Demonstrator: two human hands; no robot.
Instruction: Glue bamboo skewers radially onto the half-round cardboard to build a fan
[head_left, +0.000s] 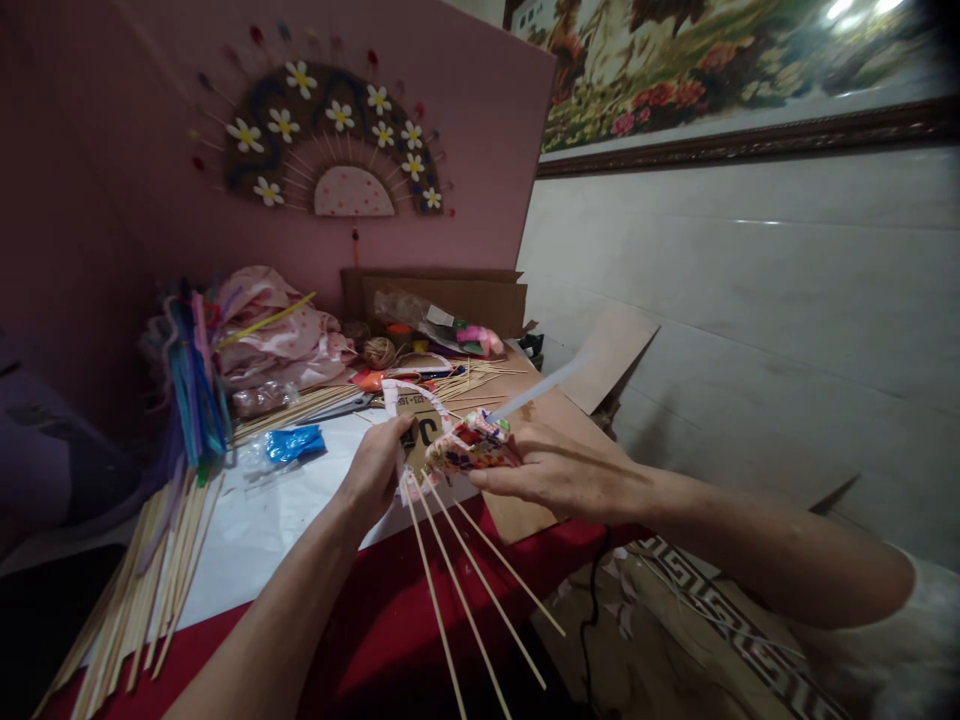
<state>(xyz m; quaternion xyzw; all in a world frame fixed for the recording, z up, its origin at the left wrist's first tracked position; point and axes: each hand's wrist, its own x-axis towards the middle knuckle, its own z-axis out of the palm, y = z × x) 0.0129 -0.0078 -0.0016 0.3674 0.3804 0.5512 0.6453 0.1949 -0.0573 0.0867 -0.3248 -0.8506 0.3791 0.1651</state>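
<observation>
My left hand (375, 470) is closed on a half-round cardboard piece (418, 415) with a white paper edge and black printing. Several thin bamboo sticks (465, 590) run from that piece down toward me. My right hand (559, 468) pinches a small piece wrapped in floral paper (469, 452) against the cardboard piece. A pale glue stick or rod (536, 388) slants up to the right from behind the right hand; whether the fingers hold it is unclear.
White paper (255, 530) covers a red table (390, 620). More bamboo sticks (142, 590) lie at left beside blue and purple strips (195, 385). Pink fabric (277, 335), a twine ball (379, 352) and a cardboard box (450, 295) sit behind. A flowered fan (337, 145) hangs on the pink board.
</observation>
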